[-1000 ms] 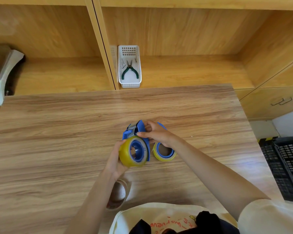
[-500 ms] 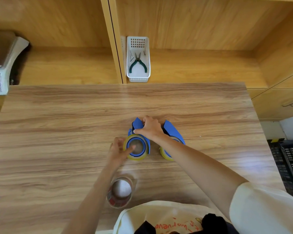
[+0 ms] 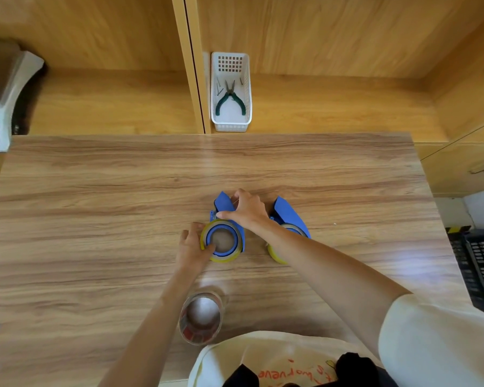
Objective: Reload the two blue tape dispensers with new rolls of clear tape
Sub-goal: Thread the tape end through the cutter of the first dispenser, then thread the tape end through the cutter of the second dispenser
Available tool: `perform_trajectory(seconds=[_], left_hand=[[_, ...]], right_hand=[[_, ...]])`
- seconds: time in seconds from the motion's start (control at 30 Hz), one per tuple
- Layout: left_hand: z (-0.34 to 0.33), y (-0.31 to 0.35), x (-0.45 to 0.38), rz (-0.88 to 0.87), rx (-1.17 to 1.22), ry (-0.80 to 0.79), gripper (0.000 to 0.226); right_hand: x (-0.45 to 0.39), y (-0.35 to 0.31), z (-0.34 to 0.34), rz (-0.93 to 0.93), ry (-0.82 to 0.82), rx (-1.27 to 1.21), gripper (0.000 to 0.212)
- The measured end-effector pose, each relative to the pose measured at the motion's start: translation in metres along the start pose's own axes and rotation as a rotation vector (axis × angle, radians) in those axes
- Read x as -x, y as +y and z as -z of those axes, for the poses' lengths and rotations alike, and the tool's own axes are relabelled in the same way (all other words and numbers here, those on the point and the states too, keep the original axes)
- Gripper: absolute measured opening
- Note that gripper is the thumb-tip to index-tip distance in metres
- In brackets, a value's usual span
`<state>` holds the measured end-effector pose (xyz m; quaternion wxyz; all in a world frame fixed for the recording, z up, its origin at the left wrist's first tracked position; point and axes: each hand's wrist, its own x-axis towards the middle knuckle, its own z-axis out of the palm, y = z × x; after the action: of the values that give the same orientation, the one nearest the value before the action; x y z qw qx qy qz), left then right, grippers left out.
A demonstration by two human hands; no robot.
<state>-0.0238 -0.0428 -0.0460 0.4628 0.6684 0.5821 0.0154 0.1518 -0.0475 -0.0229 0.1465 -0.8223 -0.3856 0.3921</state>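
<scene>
Wooden table [image 3: 95, 219] is filling most of the frame, shelving behind it, with a white basket [image 3: 230, 122] holding green-handled pliers [image 3: 230, 97], and a scale [image 3: 0, 107] sitting far left.

Both blue dispensers are lying mid-table, near each other. Left dispenser [image 3: 226, 208] is carrying a yellowish clear roll [image 3: 221, 258] already seated on its blue hub. Right dispenser [image 3: 288, 216] is also showing a roll [image 3: 275, 254], partly hidden by the forearm, so I can't confirm it's fully seated.

Right hand [image 3: 246, 209] is reaching across, fingers pinched together at the head of the left dispenser; looks like it's threading the tape end, but the strip is too fine to see. Left hand [image 3: 192, 247] is bracing the left roll, fingers curled against its rim.

Judgement: both rolls are looking loaded; what's remaining is feeding the tape through on the left one.

A spare or spent roll [image 3: 201, 317] with reddish printing is standing near the table's front edge; the print is unreadable. Orange handwriting-style lettering on the cream fabric [image 3: 263, 356] at bottom is appearing upside down and isn't legible.
</scene>
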Motion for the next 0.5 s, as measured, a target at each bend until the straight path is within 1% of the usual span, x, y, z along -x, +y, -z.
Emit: perform_trajectory(seconds=[0.07, 0.23, 0.33, 0.5], left_hand=[[0.000, -0.001, 0.000, -0.015, -0.002, 0.002, 0.050], [0.002, -0.001, 0.005, -0.060, 0.012, 0.000, 0.050], [0.005, 0.002, 0.011, -0.076, 0.044, -0.003, 0.048], [0.009, 0.005, 0.020, -0.119, 0.075, 0.077, 0.044]], right_hand=[[-0.001, 0.002, 0.000, -0.001, -0.010, -0.013, 0.063], [0.000, 0.005, -0.001, 0.004, -0.018, -0.033, 0.067], [0.001, 0.007, -0.002, 0.007, -0.061, -0.018, 0.057], [0.008, 0.011, 0.010, -0.003, -0.130, 0.027, 0.047]])
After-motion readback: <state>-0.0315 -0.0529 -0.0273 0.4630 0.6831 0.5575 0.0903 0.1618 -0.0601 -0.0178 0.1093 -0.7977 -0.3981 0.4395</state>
